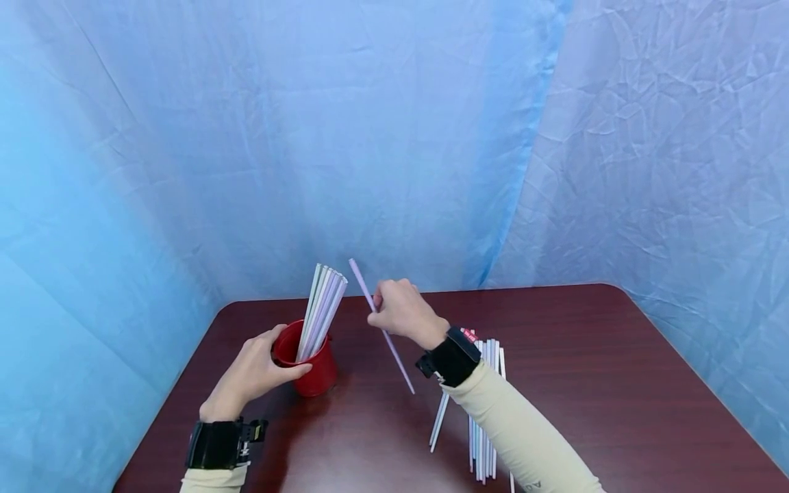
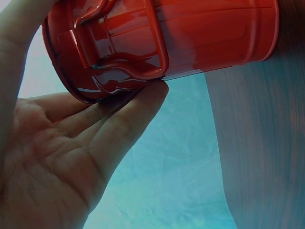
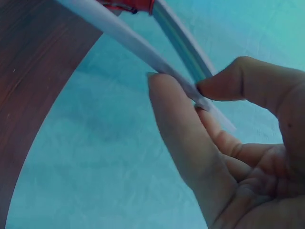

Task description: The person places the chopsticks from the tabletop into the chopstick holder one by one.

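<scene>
The left hand lies at the near-left of the dark wooden table, its thumb and fingers curled round the rim and wall of the red cup, which stands upright on the table; the left wrist view shows fingertips pressed against the cup's rim beside its handle. Inside the cup a bunch of pale straws leans toward 1 o'clock, the tops fanned out above the rim.

Just right of the cup, the right hand is raised above the table and pinches 1 lilac straw between thumb and fingers. Its long axis runs from 11 o'clock at the upper end to 5 o'clock at the lower end, which hangs over the table's middle. The forearm comes in from 5 o'clock, in a cream sleeve.

Under that forearm a loose pile of straws lies flat, pointing roughly 12 to 6 o'clock.
</scene>
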